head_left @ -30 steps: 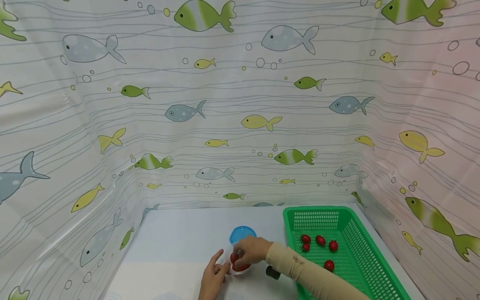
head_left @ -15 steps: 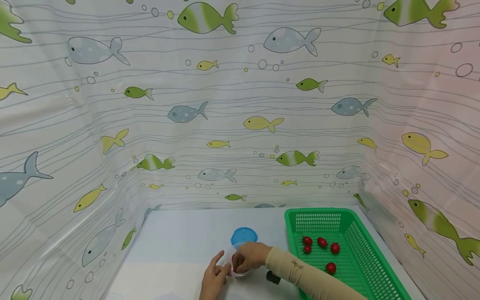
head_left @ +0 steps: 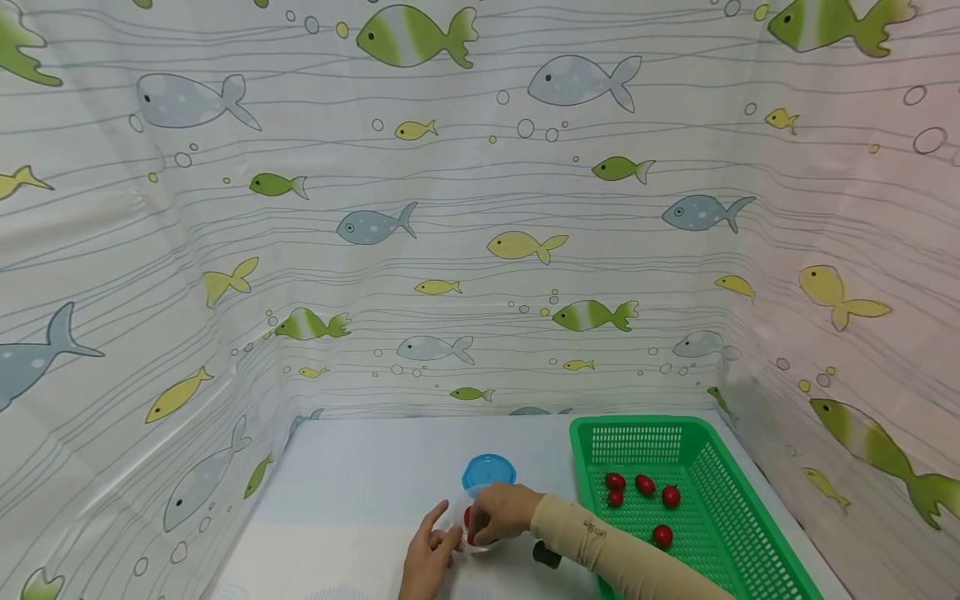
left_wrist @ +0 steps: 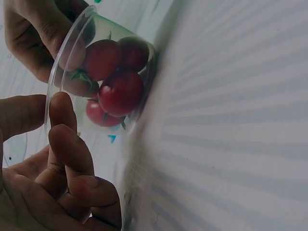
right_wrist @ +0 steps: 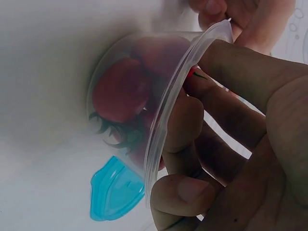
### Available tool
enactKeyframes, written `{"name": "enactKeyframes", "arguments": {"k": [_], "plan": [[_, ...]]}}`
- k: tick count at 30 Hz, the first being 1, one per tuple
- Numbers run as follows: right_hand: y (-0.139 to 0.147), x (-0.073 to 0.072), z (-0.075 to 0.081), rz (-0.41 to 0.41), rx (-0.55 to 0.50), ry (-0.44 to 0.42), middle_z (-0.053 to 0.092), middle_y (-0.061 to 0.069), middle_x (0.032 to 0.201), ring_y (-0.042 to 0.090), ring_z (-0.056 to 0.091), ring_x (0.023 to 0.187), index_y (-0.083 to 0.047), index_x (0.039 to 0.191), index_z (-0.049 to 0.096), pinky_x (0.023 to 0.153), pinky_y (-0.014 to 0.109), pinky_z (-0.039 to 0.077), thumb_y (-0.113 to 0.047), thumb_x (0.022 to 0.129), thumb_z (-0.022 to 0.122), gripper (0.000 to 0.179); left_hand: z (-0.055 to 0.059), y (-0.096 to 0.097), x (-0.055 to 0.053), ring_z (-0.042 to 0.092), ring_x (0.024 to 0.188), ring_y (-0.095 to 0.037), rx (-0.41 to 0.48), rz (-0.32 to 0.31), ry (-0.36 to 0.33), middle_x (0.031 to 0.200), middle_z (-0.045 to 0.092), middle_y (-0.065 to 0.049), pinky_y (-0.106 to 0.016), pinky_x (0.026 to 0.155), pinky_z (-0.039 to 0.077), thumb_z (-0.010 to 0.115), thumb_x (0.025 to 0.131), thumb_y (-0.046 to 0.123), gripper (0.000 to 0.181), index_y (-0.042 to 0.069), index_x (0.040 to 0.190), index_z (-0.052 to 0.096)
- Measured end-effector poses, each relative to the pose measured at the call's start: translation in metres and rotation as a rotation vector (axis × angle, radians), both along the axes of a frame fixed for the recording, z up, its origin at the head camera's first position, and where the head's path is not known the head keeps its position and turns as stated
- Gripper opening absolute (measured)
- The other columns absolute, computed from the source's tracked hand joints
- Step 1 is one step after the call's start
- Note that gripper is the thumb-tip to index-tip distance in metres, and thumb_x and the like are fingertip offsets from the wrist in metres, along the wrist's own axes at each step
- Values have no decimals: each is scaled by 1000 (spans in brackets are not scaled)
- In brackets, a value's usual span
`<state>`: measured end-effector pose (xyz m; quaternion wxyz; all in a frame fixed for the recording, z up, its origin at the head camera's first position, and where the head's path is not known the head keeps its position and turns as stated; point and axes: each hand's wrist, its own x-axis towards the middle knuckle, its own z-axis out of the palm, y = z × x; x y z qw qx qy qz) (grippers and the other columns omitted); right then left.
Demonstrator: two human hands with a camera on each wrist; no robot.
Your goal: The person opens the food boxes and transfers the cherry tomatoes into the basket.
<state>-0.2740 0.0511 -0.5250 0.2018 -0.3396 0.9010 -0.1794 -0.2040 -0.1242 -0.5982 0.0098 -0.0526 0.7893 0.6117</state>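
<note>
A clear plastic cup (left_wrist: pixel 72 108) holds several red cherry tomatoes (left_wrist: pixel 121 93) with green stems. My left hand (head_left: pixel 430 557) is at its left side, thumb and index finger pinching the rim in the left wrist view. From the right, my right hand (head_left: pixel 501 512) reaches into the cup's mouth with bent fingers. In the right wrist view a bit of a red tomato (right_wrist: pixel 191 73) shows between thumb and index finger; the fingers hide most of it. Just behind the cup lies a blue lid (head_left: pixel 488 472) on the white table (head_left: pixel 337 483).
A green plastic basket (head_left: pixel 637 422) with several cherry tomatoes (head_left: pixel 671 497) stands on the right, partly under the right forearm (head_left: pixel 600 533). A small dark device (head_left: pixel 547 554) sits below the right wrist. Fish-patterned sheeting (head_left: pixel 450 317) closes in the back and sides.
My right hand has come down into the cup, its fingers more bent and covering more of the tomatoes. The left hand keeps its place at the rim. The head view has shifted slightly.
</note>
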Motion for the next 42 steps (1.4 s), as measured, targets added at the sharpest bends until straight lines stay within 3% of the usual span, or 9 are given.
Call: {"name": "enactKeyframes", "arguments": {"k": [12,19,31,42], "plan": [[3,2,7,-20,-27,13,66,-20,76,-2,58,72,-21,93,80,69,24,49,-24,89,79,5,0,0,0,52,62,-13,17,-5,20,76,68,-5,-25,59,41,66,100,29,63,-1,150,41],[9,0,10,-18,-63,45,69,-18,83,-4,58,76,-19,97,78,72,23,51,-26,89,78,10,1,1,1,53,63,-14,44,-15,27,80,68,-9,-25,59,41,64,101,28,64,-3,151,39],[18,-1,19,-36,-155,70,69,-19,87,-4,61,82,-23,94,77,73,23,52,-28,89,79,8,2,2,0,53,64,-14,21,1,5,77,67,-3,-25,59,41,65,101,30,65,-1,151,40],[34,-1,27,-51,-246,30,68,-20,89,1,62,86,-22,100,78,72,25,52,-31,91,77,13,2,2,0,52,64,-15,22,-2,8,78,67,-4,-25,58,40,64,101,29,64,-2,151,39]]}}
